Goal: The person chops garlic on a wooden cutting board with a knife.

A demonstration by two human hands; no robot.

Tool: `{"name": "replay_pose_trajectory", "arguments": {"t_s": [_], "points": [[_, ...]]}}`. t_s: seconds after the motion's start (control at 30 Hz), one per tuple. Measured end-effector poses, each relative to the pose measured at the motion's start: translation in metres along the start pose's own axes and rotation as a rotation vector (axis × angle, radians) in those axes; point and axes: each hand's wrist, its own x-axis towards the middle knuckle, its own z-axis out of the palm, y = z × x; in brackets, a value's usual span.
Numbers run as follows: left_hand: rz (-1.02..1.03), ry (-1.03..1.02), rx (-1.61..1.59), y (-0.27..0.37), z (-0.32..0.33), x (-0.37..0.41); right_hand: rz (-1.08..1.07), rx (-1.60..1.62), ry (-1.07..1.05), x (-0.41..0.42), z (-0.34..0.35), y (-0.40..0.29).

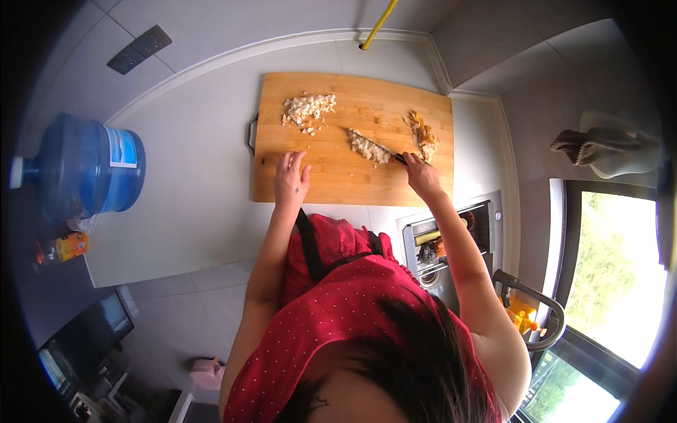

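Observation:
My right hand (422, 174) grips the black handle of a kitchen knife (375, 141) near the right side of a wooden cutting board (338, 182). The blade points away to the left, lying along a strip of chopped pale food (368, 148), and partly covers it. My left hand (292, 178) holds nothing; it is over the board's near left part, thumb apart from the fingers. A heap of finer pale chopped bits (310, 108) sits at the far left of the board. Brown peel-like scraps (422, 135) lie by its right edge, just beyond my right hand.
Near the board's right front is a sink (496, 211) with a rack (423, 232) holding several items, and a dark faucet (550, 312). A blue water jug (90, 164) lies on its side at the left. A yellow pipe (378, 26) rises from the counter (201, 158) behind the board.

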Motion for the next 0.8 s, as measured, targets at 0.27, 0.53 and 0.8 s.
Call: {"name": "replay_pose_trajectory", "arguments": {"t_s": [0.27,0.53,0.8], "points": [[0.041,-0.089,-0.045,-0.001,0.008,-0.007,-0.157,0.010,0.207,-0.007,0.009,-0.010],[0.169,-0.204,-0.061,0.012,0.031,0.009,0.458,0.311,0.208,-0.075,0.037,-0.053],[0.262,-0.303,-0.072,0.014,0.048,0.035,0.377,0.285,0.105,-0.065,0.044,-0.100]]}}
